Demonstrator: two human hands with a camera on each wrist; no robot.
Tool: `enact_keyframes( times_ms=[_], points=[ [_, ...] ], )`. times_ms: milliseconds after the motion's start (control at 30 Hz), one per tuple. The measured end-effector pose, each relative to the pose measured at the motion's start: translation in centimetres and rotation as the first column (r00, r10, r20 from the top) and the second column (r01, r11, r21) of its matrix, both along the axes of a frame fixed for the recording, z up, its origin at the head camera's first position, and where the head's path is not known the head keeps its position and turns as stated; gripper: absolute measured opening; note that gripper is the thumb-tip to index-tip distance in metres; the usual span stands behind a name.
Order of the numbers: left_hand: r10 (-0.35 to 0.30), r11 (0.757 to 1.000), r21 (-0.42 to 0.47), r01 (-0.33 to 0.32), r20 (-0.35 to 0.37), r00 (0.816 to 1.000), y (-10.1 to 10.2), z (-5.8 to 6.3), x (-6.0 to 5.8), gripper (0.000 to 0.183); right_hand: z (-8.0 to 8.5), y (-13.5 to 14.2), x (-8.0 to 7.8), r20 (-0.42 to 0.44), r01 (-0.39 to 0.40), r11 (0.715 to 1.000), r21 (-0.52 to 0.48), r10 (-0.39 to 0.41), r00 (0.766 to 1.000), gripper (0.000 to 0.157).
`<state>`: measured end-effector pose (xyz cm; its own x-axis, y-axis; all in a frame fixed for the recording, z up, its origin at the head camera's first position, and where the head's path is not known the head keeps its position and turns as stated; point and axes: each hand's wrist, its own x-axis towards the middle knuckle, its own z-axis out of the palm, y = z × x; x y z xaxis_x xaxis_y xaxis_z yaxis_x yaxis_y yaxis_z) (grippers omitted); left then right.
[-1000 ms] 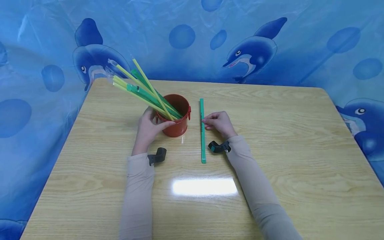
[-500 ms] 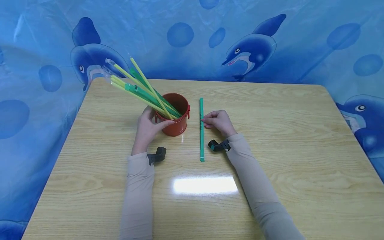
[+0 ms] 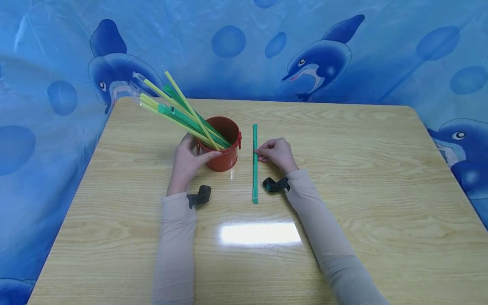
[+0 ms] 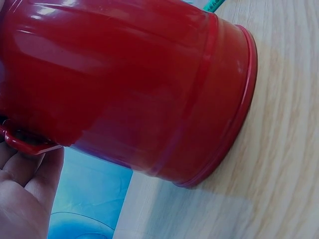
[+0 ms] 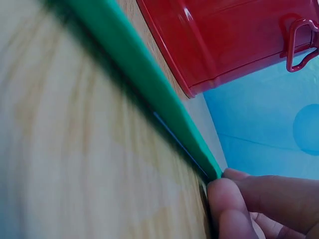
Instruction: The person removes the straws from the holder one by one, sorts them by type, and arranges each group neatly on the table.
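Observation:
A red metal bucket [image 3: 225,162] with small side handles stands upright left of the table's middle. My left hand [image 3: 186,163] grips it by its left side, thumb along the near rim; in the left wrist view fingers [image 4: 42,181] sit beneath a handle. Several yellow straws [image 3: 174,84] and green-wrapped straws [image 3: 171,112] lean leftward out of the bucket. To its right, one green-wrapped straw [image 3: 255,182] with dark print lies lengthwise, pointing away from me. My right hand [image 3: 278,154] pinches its edge between thumb and fingers, seen close in the right wrist view at the straw's far part [image 5: 149,82].
The wooden table [image 3: 362,203] extends widely to both sides and toward me. A bright light reflection [image 3: 261,234] shows on its near part. Behind it hangs a blue curtain [image 3: 244,80] printed with dolphins. Black wrist cameras [image 3: 200,196] sit on both forearms.
The near end of the green-wrapped straw has shifted slightly left, with my right hand still at it. The left hand keeps its grip on the bucket; the head view has tilted slightly.

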<state>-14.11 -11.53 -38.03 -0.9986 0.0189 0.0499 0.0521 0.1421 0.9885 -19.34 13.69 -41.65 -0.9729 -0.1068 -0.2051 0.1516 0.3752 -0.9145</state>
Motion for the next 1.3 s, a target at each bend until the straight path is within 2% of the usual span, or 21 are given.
enact_keyframes(
  times_ms=[233,500,767,1067,1300],
  points=[
    [0.004,1.0,-0.005,-0.004,0.006,1.0,0.0,0.1,0.0,0.072,0.1,0.2,0.1,-0.023,-0.014,0.999,0.041,0.015,1.0,0.014],
    [0.007,1.0,-0.008,-0.007,0.017,1.0,0.0,0.1,0.0,0.073,-0.2,0.8,-0.2,0.038,-0.017,0.997,-0.079,0.02,0.999,0.016],
    [0.004,0.999,-0.037,-0.004,0.01,1.0,0.0,0.0,-0.1,0.07,-0.4,1.3,-0.3,0.024,-0.053,0.984,-0.168,0.058,0.998,0.019],
    [0.0,1.0,-0.026,0.0,-0.007,1.0,-0.2,-0.1,-0.2,0.07,-0.4,1.4,-0.5,0.031,-0.042,0.977,-0.209,0.049,0.998,0.02],
    [-0.012,1.0,0.009,0.012,-0.002,1.0,-0.1,-0.1,-0.2,0.071,0.8,1.2,-0.2,-0.022,-0.054,0.976,-0.213,0.05,0.999,0.024]
  ],
)
